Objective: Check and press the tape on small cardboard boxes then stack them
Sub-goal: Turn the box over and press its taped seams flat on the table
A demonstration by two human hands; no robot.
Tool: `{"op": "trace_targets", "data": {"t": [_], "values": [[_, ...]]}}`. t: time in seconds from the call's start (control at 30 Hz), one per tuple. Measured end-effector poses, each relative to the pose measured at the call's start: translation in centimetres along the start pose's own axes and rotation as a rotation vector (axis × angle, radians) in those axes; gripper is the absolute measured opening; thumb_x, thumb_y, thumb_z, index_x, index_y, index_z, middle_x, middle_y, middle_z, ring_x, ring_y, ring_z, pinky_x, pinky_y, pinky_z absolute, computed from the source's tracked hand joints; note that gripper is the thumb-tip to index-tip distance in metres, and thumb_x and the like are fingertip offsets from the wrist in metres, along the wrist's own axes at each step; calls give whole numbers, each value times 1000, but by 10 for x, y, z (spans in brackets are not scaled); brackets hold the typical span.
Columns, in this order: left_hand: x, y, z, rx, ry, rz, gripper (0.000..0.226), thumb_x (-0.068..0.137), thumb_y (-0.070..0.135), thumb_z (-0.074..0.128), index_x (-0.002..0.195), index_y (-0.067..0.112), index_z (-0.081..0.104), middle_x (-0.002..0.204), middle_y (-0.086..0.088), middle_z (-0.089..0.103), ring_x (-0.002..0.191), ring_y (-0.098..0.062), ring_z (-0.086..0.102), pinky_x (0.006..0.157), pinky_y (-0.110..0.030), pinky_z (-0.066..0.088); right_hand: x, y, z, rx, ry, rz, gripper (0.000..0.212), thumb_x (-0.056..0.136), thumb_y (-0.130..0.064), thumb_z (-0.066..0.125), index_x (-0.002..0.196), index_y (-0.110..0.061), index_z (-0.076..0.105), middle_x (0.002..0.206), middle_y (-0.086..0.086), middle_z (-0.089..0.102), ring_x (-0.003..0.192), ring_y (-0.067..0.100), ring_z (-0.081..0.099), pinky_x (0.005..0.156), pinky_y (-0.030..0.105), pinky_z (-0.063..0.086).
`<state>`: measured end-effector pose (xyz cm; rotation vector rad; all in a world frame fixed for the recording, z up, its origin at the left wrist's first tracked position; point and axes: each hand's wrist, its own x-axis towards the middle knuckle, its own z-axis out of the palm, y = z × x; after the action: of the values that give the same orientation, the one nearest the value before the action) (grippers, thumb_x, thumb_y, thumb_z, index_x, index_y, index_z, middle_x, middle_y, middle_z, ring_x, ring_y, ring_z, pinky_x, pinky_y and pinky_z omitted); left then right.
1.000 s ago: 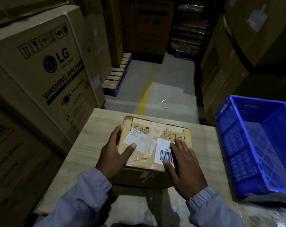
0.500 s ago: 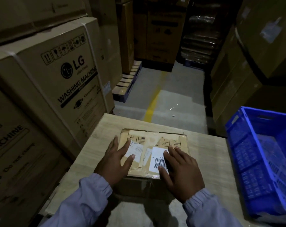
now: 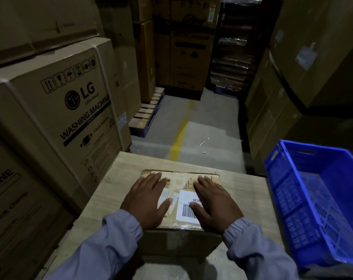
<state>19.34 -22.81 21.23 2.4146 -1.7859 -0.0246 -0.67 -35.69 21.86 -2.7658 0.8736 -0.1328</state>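
A small cardboard box [image 3: 179,184] with shiny clear tape and a white barcode label [image 3: 186,207] lies on the wooden table [image 3: 119,174] in front of me. My left hand [image 3: 147,201] lies flat on the left half of its top, fingers straight and reaching to the far edge. My right hand [image 3: 214,205] lies flat on the right half, its thumb over the barcode label. Both palms press down on the taped top.
A blue plastic crate [image 3: 313,199] stands on the table's right side. Large washing machine cartons [image 3: 56,110] rise close on the left. More cartons [image 3: 293,67] line the right. A grey floor aisle with a yellow line [image 3: 179,136] runs ahead.
Both hands have slid forward over the box top, from its near half toward the far edge, fingers staying flat. The box has stayed on the table.
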Motion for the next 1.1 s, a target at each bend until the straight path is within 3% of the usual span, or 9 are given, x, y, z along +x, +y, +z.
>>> {"op": "trace_targets", "data": {"t": [0.23, 0.37, 0.5, 0.57, 0.63, 0.7, 0.8, 1.0, 1.1], "values": [[6, -16, 10, -148, 11, -97, 80, 84, 67, 10, 154, 30, 18, 163, 9, 8, 149, -8, 1, 120, -35, 11, 7, 7, 8, -34, 39, 85, 83, 86, -69, 15, 155, -24, 7, 161, -8, -9, 149, 13, -10, 119, 31, -5], [6, -16, 14, -263, 39, -145, 77, 87, 68, 24, 153, 30, 18, 163, 7, -1, 149, -10, -5, 120, -37, 15, 5, 11, 17, 103, 91, 100, 85, 87, -68, 31, 155, -25, 6, 160, -10, -10, 148, 10, -12, 121, 33, 6], [3, -18, 12, -378, 30, -314, 85, 91, 60, 45, 155, 28, -1, 163, 6, -5, 149, -14, 3, 117, -37, 20, -2, 13, 20, 1008, 265, 474, 93, 86, -44, 67, 154, -29, 5, 162, -4, 9, 147, 17, 16, 119, 41, 22], [1, -18, 12, -456, 30, -425, 84, 91, 58, 48, 155, 28, 1, 162, 2, 15, 144, -21, 27, 112, -38, 32, -12, 15, 24, 1451, 303, 601, 96, 80, -45, 71, 154, -25, 12, 161, -1, 17, 142, 18, 27, 115, 42, 28], [1, -20, 14, -570, 16, -528, 71, 91, 56, 51, 150, 29, 22, 143, -1, 50, 123, -23, 53, 101, -37, 44, -22, 13, 32, 1640, 291, 613, 80, 87, -35, 63, 153, -20, 20, 157, 2, 29, 135, 16, 37, 109, 37, 34], [3, -21, 15, -692, -13, -573, 49, 92, 54, 52, 135, 32, 45, 116, 6, 66, 102, -18, 63, 90, -34, 50, -31, 7, 39, 1683, 254, 600, 66, 89, -33, 61, 148, -20, 35, 146, 2, 47, 126, 16, 50, 102, 35, 41], [3, -20, 13, -761, -19, -554, 36, 94, 49, 53, 126, 32, 52, 99, 13, 65, 90, -10, 62, 78, -27, 47, -34, 1, 35, 1701, 235, 580, 59, 87, -34, 53, 143, -21, 43, 131, 1, 61, 114, 13, 61, 91, 31, 48], [-3, -13, 14, -885, 10, -530, 37, 92, 53, 54, 124, 35, 53, 99, 15, 67, 89, -4, 63, 76, -23, 45, -35, -3, -3, 1495, 245, 492, 87, 75, -55, 65, 150, -30, 29, 148, -1, 43, 133, 17, 43, 114, 43, 31], [-6, -12, 24, -977, -11, -551, 39, 91, 55, 53, 124, 35, 53, 99, 12, 70, 91, -6, 66, 73, -22, 48, -35, -14, -20, 1226, 205, 422, 82, 78, -70, 48, 148, -43, 16, 158, -14, 21, 145, 9, 20, 121, 44, 14]]}}
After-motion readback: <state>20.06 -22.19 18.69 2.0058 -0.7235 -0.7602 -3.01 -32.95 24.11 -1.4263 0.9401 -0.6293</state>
